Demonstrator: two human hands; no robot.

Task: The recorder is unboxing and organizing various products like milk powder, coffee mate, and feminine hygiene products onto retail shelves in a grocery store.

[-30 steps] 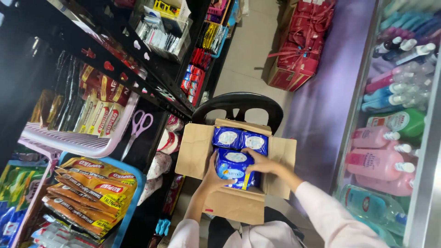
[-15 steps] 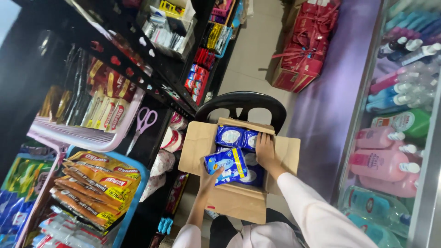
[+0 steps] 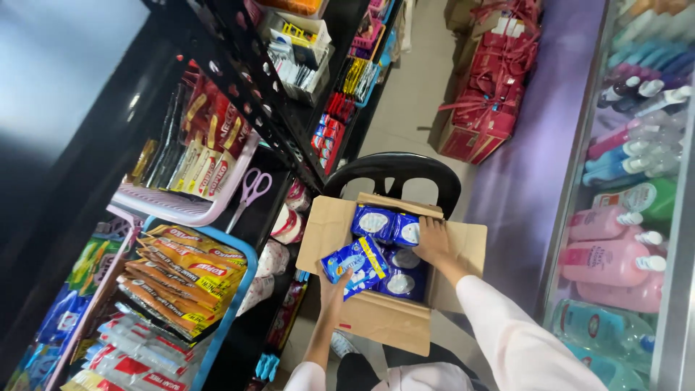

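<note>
An open cardboard box [image 3: 384,318] rests on a black plastic chair [image 3: 405,170] in front of me. Inside it lie several blue packets [image 3: 394,279]. My left hand [image 3: 334,284] holds one blue packet [image 3: 356,264] tilted above the box's left side. My right hand [image 3: 433,240] reaches into the box at its far right, fingers down on the packets there; what it grips is hidden. Both arms wear pale pink sleeves.
Black shelving on the left carries a pink basket [image 3: 181,206] of sachets, a blue tray [image 3: 242,250] of orange packets, and hanging scissors [image 3: 250,192]. The right shelf holds pink and blue bottles [image 3: 615,253]. Red boxes [image 3: 489,101] stand on the floor beyond the chair.
My left hand has lifted one blue packet out toward the left of the box. My right hand has moved from that packet to the far right side inside the box.
</note>
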